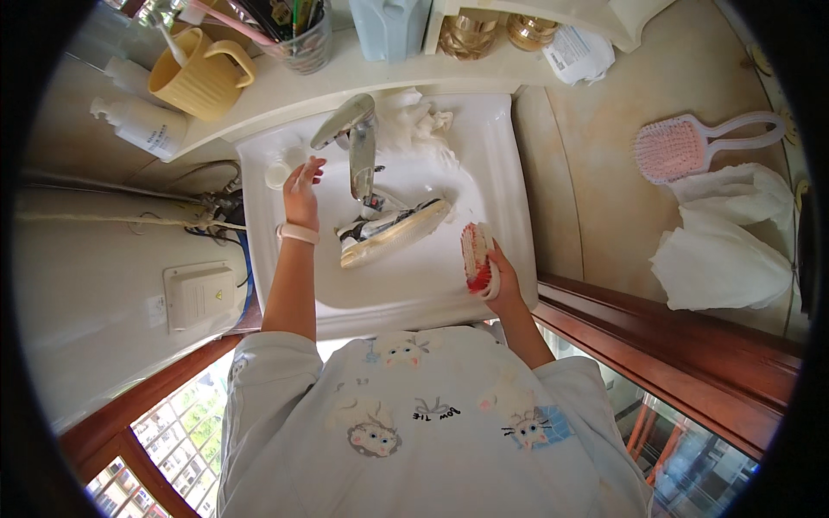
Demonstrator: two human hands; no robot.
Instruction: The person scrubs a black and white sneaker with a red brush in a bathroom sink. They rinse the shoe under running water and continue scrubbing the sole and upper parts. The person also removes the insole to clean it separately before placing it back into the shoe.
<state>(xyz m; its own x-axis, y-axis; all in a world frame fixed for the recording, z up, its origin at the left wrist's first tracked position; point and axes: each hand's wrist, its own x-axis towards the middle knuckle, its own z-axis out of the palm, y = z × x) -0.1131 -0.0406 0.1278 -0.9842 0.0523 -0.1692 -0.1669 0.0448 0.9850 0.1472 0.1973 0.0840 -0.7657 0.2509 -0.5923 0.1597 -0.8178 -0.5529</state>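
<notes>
A white and dark sneaker (395, 230) lies on its side in the white washbasin (388, 311), its pale sole facing me, below the chrome faucet (361, 146). My right hand (507, 281) grips a scrubbing brush (479, 259) with red and white bristles over the basin's right side; the bristles face left, apart from the shoe. My left hand (304, 188) is raised at the left of the faucet, with bent fingers and nothing seen in it. Beside it a small whitish round container (278, 173) stands on the basin's back left corner.
Crumpled white cloth or tissue (414, 126) lies behind the faucet. The shelf (278, 97) above holds a yellow mug (197, 74), a clear cup (304, 48) and jars. A pump bottle (142, 126) is at left. A pink hairbrush (673, 149) and white tissues (722, 259) lie at right.
</notes>
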